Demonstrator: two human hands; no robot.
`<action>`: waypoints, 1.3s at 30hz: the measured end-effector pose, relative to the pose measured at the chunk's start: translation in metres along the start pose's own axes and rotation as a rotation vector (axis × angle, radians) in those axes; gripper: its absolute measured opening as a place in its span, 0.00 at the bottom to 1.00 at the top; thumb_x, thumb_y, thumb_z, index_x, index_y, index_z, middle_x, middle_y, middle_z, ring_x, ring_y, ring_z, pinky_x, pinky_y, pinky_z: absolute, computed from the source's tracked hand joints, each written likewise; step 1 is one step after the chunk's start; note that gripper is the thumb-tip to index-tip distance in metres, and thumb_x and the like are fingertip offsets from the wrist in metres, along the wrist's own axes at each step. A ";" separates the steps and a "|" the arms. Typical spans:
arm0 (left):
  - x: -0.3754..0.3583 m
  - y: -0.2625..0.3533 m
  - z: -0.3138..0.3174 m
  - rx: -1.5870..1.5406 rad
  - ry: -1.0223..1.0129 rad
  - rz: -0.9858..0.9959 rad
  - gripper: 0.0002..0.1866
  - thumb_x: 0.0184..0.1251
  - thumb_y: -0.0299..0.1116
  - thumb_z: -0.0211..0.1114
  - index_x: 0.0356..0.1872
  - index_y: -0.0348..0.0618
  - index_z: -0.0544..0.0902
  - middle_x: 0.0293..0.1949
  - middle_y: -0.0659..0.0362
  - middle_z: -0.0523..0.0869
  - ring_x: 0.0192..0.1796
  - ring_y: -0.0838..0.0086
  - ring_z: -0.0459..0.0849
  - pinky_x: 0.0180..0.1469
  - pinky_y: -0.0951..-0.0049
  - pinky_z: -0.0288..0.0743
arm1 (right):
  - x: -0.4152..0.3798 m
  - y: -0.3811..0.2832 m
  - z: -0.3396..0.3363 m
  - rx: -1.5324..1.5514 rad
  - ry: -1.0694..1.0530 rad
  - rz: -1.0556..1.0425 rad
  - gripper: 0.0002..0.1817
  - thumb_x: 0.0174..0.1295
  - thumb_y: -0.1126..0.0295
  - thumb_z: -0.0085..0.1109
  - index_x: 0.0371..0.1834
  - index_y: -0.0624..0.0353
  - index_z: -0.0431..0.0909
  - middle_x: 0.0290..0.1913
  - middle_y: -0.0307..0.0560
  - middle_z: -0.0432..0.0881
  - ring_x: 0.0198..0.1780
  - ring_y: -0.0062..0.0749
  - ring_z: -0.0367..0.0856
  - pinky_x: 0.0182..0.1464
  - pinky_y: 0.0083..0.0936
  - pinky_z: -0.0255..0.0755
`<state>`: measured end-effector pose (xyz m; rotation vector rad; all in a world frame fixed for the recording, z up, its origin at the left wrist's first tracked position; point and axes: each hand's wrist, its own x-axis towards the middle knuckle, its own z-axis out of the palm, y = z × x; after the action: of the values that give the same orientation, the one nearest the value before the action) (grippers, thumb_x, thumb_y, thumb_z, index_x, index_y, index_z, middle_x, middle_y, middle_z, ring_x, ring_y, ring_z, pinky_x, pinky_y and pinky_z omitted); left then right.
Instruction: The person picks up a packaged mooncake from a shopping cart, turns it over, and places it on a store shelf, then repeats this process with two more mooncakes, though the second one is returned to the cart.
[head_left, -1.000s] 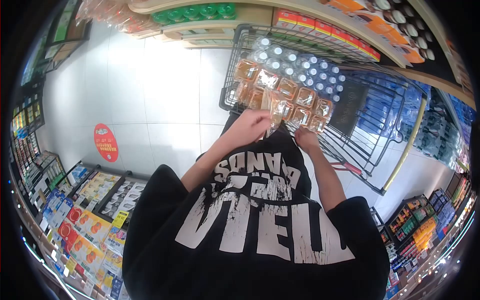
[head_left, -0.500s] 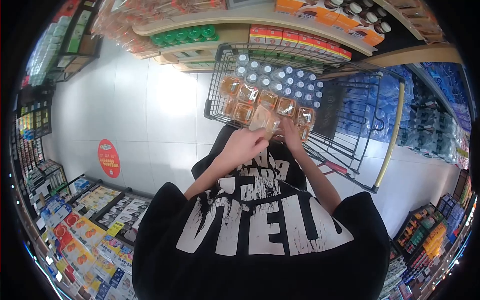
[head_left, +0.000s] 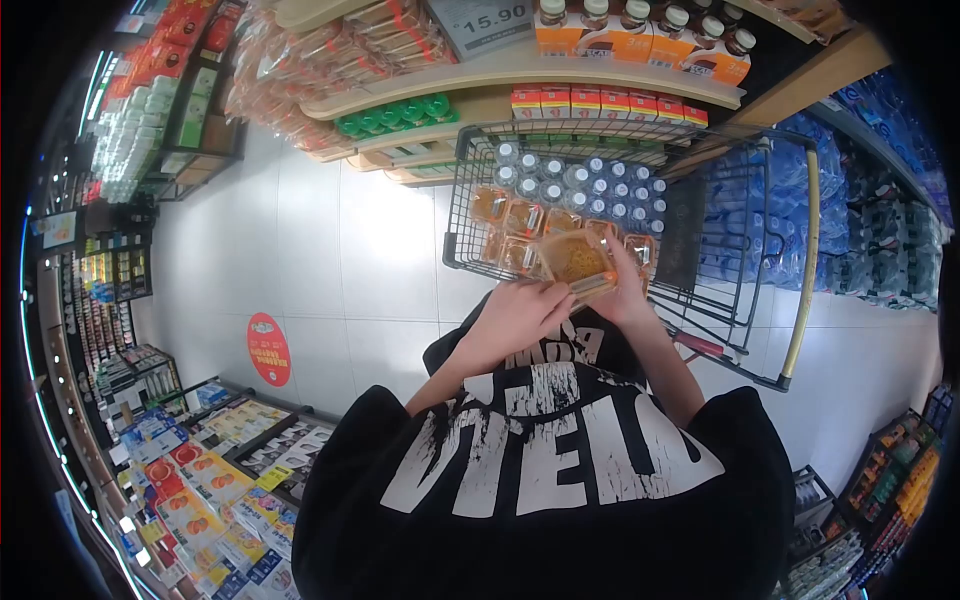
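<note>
In front of my chest I hold a clear plastic pack of golden-brown food [head_left: 580,258], tilted above the shopping cart [head_left: 450,250]. My left hand [head_left: 522,318] grips the near left edge with its fingers closed. On the other side, my right hand [head_left: 626,288] wraps its fingers and thumb round the pack's right edge. I cannot make out the exact food. Several similar packs, such as the orange-edged pack [head_left: 524,216], lie in rows in the cart, partly hidden by the held one. Behind them stand clear bottles [head_left: 600,188] with white caps.
Ahead is a wooden shelf [head_left: 440,88] with red-and-yellow boxes [head_left: 570,103] and bottled drinks in orange cartons [head_left: 600,42]. Blue-wrapped bottle packs [head_left: 780,225] stand right of the cart. A red round sticker [head_left: 268,350] marks the floor; a product display [head_left: 200,500] is at lower left.
The pack has been raised and turned so that its golden-brown contents show. My right hand has closed round its right side. The view has shifted, so the cart sits lower and further right.
</note>
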<state>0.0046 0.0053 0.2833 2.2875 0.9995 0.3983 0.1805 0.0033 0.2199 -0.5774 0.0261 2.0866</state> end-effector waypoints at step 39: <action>-0.045 -0.055 -0.034 -1.410 0.302 -0.657 0.28 0.73 0.49 0.34 0.57 0.33 0.65 0.51 0.54 0.76 0.49 0.74 0.77 0.51 0.75 0.72 | 0.037 0.060 0.079 -0.467 -0.036 -0.366 0.27 0.71 0.52 0.27 0.68 0.55 0.50 0.65 0.44 0.58 0.67 0.32 0.56 0.66 0.31 0.53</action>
<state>-0.0733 0.0150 0.2734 0.6173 1.0157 0.8132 0.0846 0.0176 0.2622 -0.7578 -0.5603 1.7436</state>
